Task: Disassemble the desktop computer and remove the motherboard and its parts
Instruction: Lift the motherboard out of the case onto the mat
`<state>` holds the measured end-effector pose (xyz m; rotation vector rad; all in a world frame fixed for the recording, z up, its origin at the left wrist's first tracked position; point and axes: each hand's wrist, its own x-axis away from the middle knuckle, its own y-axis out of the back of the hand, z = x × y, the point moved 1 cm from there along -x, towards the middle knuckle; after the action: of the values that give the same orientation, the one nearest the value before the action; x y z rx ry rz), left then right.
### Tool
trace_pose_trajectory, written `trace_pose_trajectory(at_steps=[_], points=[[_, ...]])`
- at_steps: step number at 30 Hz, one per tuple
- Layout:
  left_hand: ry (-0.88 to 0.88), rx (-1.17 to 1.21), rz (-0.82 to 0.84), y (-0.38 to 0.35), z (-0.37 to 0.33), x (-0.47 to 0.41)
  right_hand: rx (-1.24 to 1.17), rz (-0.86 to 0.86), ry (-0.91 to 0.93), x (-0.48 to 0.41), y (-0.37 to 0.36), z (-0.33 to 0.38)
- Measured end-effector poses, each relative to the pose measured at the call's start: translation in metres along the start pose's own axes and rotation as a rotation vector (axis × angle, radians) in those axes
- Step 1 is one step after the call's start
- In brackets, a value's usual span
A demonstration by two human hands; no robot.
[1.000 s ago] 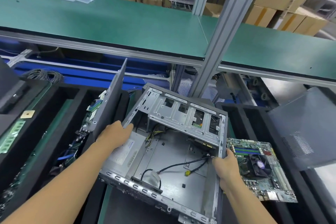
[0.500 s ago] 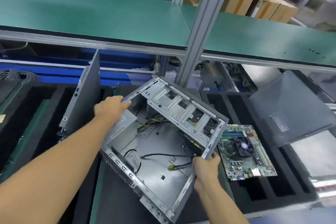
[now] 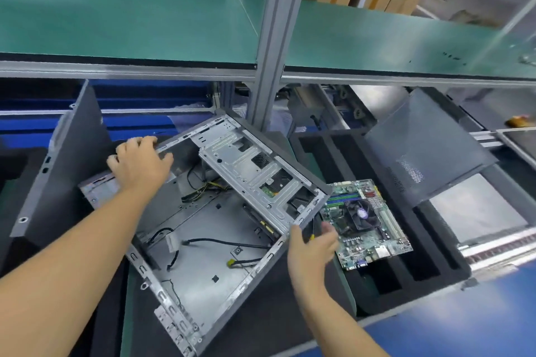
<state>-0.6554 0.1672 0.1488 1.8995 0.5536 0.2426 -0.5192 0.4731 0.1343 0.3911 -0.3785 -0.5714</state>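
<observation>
Computer case [image 3: 203, 240]: open side up, skewed on bench, motherboard bay bare. Drive cage [image 3: 255, 177] at far side of case; loose cables [image 3: 220, 242] on case floor.
Left hand [image 3: 139, 162]: fingers curled over far-left rim of case, gripping it.
Right hand [image 3: 313, 243]: at right corner of case, thumb against rim, fingers loosely spread, nothing held.
Motherboard [image 3: 365, 223]: out of case, flat in black foam tray [image 3: 426, 258] just right of case.
Side panel [image 3: 63, 171]: leaning upright, left of case.

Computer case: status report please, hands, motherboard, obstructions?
Left hand grips computer case rim; right hand touches its right edge. Motherboard out, on foam tray beside it. Loose cables lie inside.
</observation>
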Motion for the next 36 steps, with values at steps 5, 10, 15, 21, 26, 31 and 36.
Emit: trace_pose_trajectory(at_steps=[5, 10, 15, 21, 26, 31, 36], points=[[0.029, -0.079, 0.021, 0.006, 0.007, 0.075, 0.471, -0.03, 0.379, -0.09, 0.012, 0.056], [0.218, -0.067, 0.167, 0.004, 0.022, 0.154, 0.794, 0.294, 0.453, -0.132, -0.005, 0.059], [0.355, 0.371, 0.112, 0.002, 0.028, 0.172, 0.723, 0.194, 0.494, -0.131, -0.006, 0.049], [0.295, 0.214, 0.085, 0.001, 0.038, 0.137, 0.718, 0.15, 0.471, -0.114, -0.004, 0.047], [0.181, 0.105, 0.209, 0.004, 0.058, 0.069, 0.772, 0.107, 0.387, -0.078, -0.007, 0.038], [0.117, 0.036, 0.278, 0.008, 0.066, 0.017, 0.822, 0.188, 0.405, -0.052, -0.004, 0.029], [-0.066, -0.135, 0.27, 0.01, 0.069, -0.021, 0.737, 0.323, 0.391, -0.031, -0.005, 0.025]])
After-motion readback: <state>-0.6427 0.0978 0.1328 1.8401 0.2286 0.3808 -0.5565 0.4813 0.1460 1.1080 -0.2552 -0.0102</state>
